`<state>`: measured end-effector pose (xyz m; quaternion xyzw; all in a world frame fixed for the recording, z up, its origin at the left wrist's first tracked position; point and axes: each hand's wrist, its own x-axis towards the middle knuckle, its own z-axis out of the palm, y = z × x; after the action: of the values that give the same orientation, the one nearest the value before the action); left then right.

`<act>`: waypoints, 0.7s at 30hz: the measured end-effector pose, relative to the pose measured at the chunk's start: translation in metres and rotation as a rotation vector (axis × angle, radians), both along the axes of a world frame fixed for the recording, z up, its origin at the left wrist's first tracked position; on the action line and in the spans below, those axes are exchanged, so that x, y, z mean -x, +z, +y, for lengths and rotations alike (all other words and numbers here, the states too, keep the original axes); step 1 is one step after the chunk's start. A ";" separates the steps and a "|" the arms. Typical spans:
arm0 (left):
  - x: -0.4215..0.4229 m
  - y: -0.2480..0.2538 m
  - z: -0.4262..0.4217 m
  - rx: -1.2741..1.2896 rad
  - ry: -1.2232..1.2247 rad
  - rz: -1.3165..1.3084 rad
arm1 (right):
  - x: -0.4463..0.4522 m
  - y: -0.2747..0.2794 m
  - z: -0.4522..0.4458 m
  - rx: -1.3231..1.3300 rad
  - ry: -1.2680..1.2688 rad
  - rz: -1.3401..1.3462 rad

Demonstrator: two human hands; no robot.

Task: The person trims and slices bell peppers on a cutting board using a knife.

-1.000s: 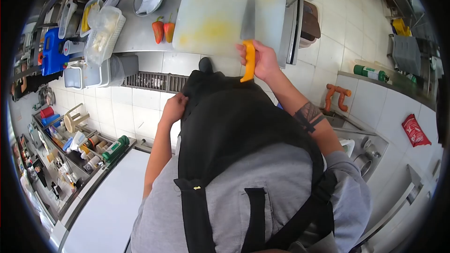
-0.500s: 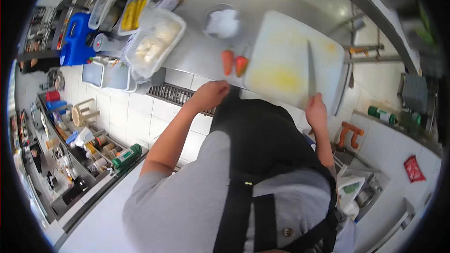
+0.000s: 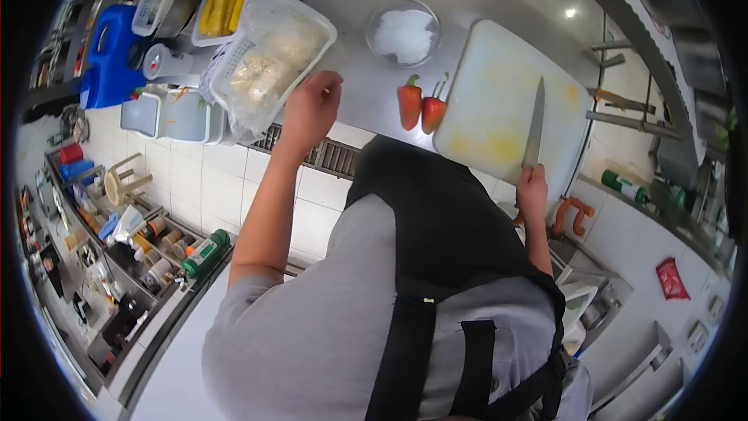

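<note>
My right hand (image 3: 532, 189) is wrapped round the handle of a kitchen knife (image 3: 535, 129), whose blade points away from me over the white cutting board (image 3: 499, 82). Yellow stains mark the board. Loosely curled, with nothing visible in its fingers, my left hand (image 3: 314, 105) hovers at the counter's front edge beside a white plastic basket (image 3: 323, 33). A clear bag with pale, rounded pieces (image 3: 261, 76) fills that basket. Left of the board, a red pepper (image 3: 409, 103) and another red pepper (image 3: 434, 114) lie side by side, stems pointing away from me.
Beyond the peppers stands a clear bowl of white contents (image 3: 405, 35). Farther left are a tray of yellow pieces (image 3: 225, 6), a blue jug (image 3: 111, 54) and grey tubs (image 3: 187, 118). A metal rail (image 3: 631, 121) runs along the right side.
My left hand has moved up and left, from near the peppers to beside the basket. My right hand still holds the knife over the board. The whole view has shifted slightly.
</note>
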<state>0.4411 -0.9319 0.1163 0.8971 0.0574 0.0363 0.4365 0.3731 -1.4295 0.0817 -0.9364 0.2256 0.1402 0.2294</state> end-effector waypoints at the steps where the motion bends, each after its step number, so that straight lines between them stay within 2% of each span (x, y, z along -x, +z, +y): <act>1: 0.000 -0.007 0.003 -0.016 -0.044 0.038 | -0.001 -0.001 -0.001 0.012 -0.017 0.002; 5: 0.005 -0.042 -0.024 -0.068 -0.258 0.188 | 0.000 -0.001 0.003 0.077 0.010 0.003; 6: 0.004 -0.044 -0.042 0.005 -0.269 0.246 | 0.000 0.000 0.006 0.081 0.029 -0.010; 8: 0.005 -0.050 -0.084 -0.082 -0.241 0.052 | 0.000 0.002 0.009 0.090 0.014 -0.014; 9: 0.000 -0.047 -0.099 -0.079 -0.259 0.046 | 0.000 0.005 0.010 0.096 0.024 -0.012; 11: -0.009 -0.039 -0.125 -0.227 -0.475 -0.107 | 0.001 0.009 0.014 0.095 -0.001 -0.019; 12: -0.011 -0.036 -0.135 -0.229 -0.481 -0.111 | 0.001 0.009 0.015 0.086 -0.006 -0.018; 14: -0.015 -0.033 -0.146 -0.409 -0.436 -0.260 | 0.003 -0.002 0.008 0.068 0.014 -0.050; 15: -0.014 -0.033 -0.149 -0.398 -0.394 -0.125 | 0.003 -0.003 0.008 0.056 0.036 -0.078; 16: -0.012 -0.036 -0.148 -0.408 -0.393 -0.127 | 0.004 -0.004 0.008 0.047 0.037 -0.083; 18: -0.009 -0.044 -0.144 -0.313 -0.256 -0.091 | 0.004 -0.004 0.006 0.036 0.028 -0.089; 21: -0.005 -0.057 -0.131 -0.215 -0.274 -0.027 | 0.005 0.000 0.006 0.004 0.025 -0.089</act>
<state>0.4460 -1.0633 0.0595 0.9375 -0.0752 -0.0055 0.3397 0.3680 -1.4239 0.0819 -0.9449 0.2035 0.1009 0.2356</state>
